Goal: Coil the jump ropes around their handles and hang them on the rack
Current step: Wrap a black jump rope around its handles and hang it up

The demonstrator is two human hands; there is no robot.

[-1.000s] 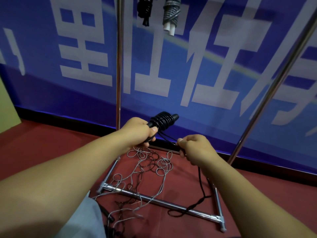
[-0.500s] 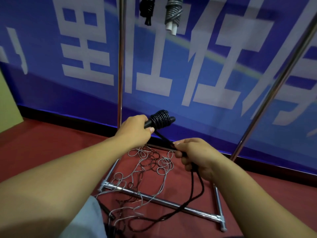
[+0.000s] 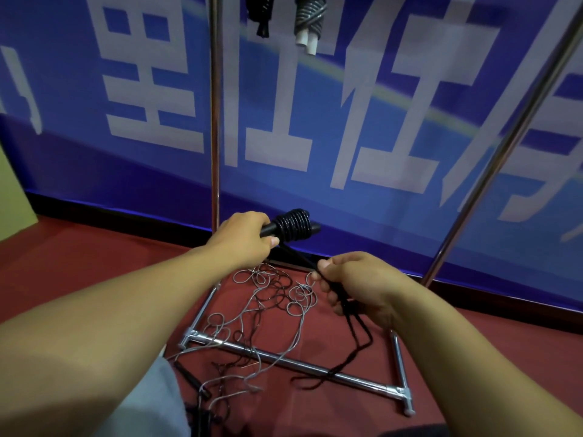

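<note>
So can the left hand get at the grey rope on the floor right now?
Probably not: the left hand grips the black rope's handles. The grey rope lies uncovered below, so only the full hand hinders.

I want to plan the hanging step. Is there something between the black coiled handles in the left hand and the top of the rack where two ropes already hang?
Nothing visible blocks it. The left hand holds the black handles beside the left rack post, with open air up to the hung bundles. However, the loose black rope runs through the right hand to the floor.
</note>
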